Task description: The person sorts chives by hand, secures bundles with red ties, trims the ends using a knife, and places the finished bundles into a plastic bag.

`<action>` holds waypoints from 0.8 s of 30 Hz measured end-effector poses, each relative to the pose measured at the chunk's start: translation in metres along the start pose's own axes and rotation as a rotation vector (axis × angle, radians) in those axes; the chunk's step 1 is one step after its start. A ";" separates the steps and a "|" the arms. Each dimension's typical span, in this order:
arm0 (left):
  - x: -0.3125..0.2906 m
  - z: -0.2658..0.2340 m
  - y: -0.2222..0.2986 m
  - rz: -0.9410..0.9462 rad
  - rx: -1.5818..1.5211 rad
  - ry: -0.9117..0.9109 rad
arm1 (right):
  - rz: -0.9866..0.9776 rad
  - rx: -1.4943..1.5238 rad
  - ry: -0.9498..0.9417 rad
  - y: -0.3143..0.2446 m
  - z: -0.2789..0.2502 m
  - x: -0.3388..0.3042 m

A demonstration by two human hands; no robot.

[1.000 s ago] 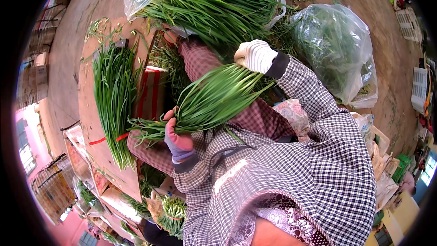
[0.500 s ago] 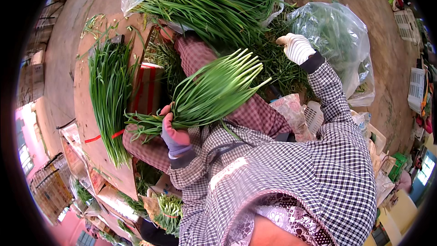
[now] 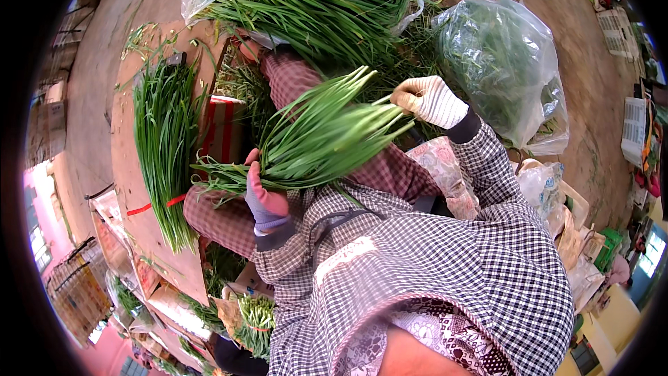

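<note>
My left hand, in a pink and purple glove, is closed round the leafy end of a loose bunch of garlic chives above my lap. The pale stem ends fan out up and to the right. There my right hand, in a white striped glove, pinches the end of a stem at the edge of the bunch. Left of my knees, another pile of chives lies on a wooden board, with a red band across its lower part.
A large heap of chives sits in an opened clear plastic bag ahead of me. To its right stands a clear bag of green scraps. Loose trimmings cover the ground between them. A taped carton supports the board; tied bunches lie at lower left.
My right hand has come down and left from beside the clear bag to the stem ends and closed on one. My left hand keeps its hold on the bunch.
</note>
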State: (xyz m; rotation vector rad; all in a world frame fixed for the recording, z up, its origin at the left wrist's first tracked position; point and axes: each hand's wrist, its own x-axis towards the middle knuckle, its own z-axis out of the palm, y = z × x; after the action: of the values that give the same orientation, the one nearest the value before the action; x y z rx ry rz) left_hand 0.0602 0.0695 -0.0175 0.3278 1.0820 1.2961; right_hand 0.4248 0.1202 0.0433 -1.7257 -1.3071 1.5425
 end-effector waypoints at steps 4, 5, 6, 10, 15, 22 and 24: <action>-0.004 0.011 -0.005 -0.021 -0.014 0.033 | -0.145 -0.111 0.084 -0.002 0.001 0.004; -0.006 0.014 -0.006 -0.015 -0.003 0.022 | -0.213 -0.172 0.123 -0.004 0.001 0.010; -0.007 0.019 -0.007 -0.014 0.007 0.009 | -0.278 -0.236 0.164 -0.008 0.000 0.017; -0.006 0.010 -0.011 -0.030 0.060 0.015 | -0.415 -0.390 0.240 -0.048 0.006 0.046; -0.010 0.014 -0.013 0.053 0.053 -0.007 | -0.445 -0.503 0.218 -0.054 0.008 0.070; -0.008 0.019 -0.015 0.001 0.040 0.034 | -0.303 -0.336 0.132 -0.032 0.002 0.066; -0.009 0.022 -0.014 0.013 0.064 0.036 | -0.271 -0.348 0.072 -0.032 -0.004 0.057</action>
State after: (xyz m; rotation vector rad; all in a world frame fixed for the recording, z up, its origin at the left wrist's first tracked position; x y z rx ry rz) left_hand 0.0867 0.0649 -0.0121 0.3613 1.1552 1.2852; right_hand 0.4129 0.1843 0.0438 -1.6944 -1.7698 1.1415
